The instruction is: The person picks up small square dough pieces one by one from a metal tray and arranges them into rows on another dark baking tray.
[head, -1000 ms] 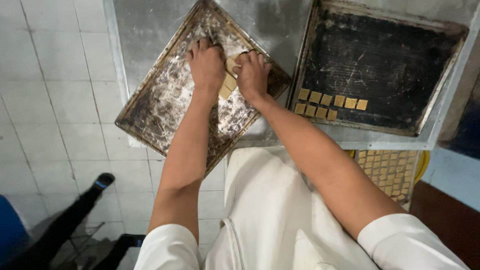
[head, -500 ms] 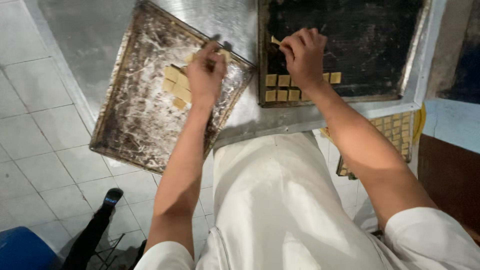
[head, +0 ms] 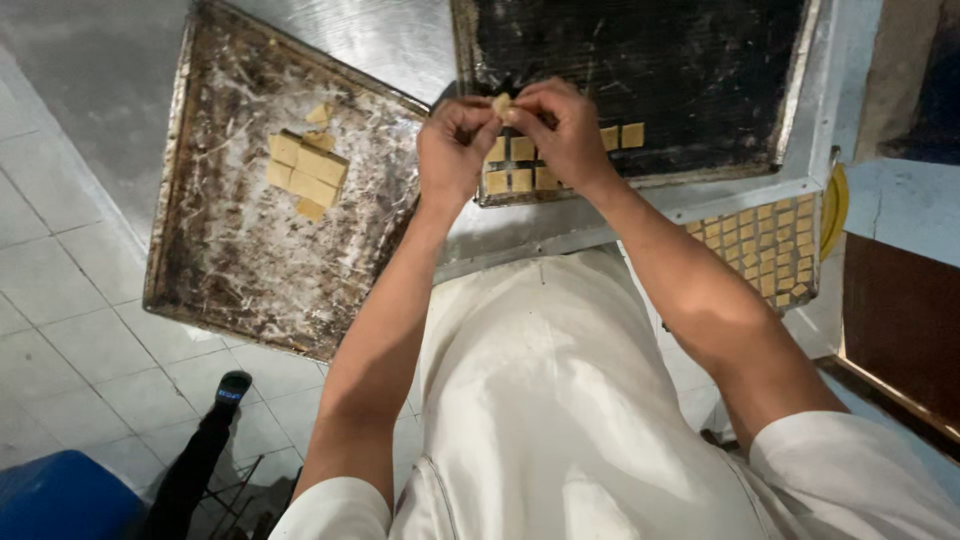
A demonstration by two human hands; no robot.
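While both hands meet over the dark tray (head: 700,80):
Left hand (head: 452,150): pinching a dough square (head: 501,104)
Right hand (head: 560,130): pinching the same square
Floured tray (head: 250,250): dough pile (head: 305,170), well left

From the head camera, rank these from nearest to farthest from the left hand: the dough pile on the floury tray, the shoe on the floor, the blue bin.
Measured from the left hand:
1. Dough pile, on the floury tray to its left.
2. Shoe, down on the floor tiles.
3. Blue bin, bottom left corner.
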